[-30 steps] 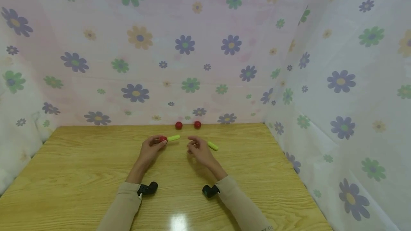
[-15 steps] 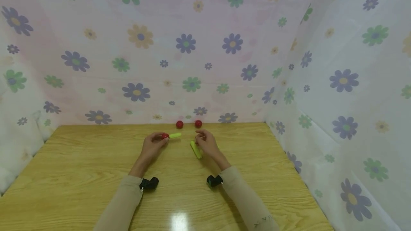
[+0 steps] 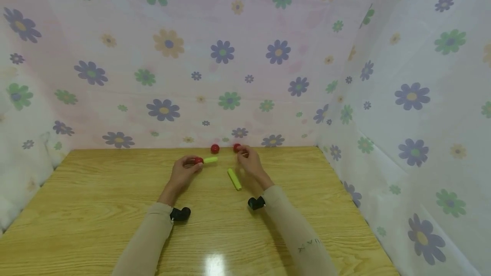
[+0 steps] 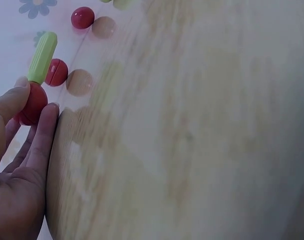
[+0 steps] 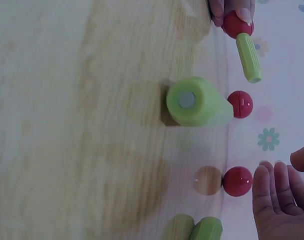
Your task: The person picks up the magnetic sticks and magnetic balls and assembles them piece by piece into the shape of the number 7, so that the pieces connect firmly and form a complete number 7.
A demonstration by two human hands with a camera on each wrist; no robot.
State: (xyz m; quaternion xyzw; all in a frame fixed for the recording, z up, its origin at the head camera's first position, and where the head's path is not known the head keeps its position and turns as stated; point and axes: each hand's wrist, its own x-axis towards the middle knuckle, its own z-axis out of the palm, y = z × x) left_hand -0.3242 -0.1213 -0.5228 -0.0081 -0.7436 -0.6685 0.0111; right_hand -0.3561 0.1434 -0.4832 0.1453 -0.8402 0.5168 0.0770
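Note:
My left hand [image 3: 183, 176] pinches a red ball [image 4: 36, 102] between thumb and fingers. A light green ribbed stick [image 4: 43, 57] is joined to that ball and points right in the head view. My right hand [image 3: 251, 163] is beside a second red ball [image 5: 237, 181] at the table's back edge; in the right wrist view its fingers are apart from the ball and hold nothing. A third red ball [image 3: 215, 149] stands to the left along that edge. Between the hands lies another green stick [image 3: 235, 179]. The right wrist view also shows part of a further green stick [image 5: 206, 230].
The wooden table [image 3: 96, 208] ends at the back against a flowered cloth [image 3: 192, 76]. A similar cloth [image 3: 383, 139] hangs along the right side. A small black camera [image 3: 180, 214] sits on the left wrist and another camera [image 3: 256, 202] on the right.
My right hand has moved away from me toward the right-hand red ball. A green stick now lies between the hands where none showed at first. The left hand shifts slightly, still holding its ball.

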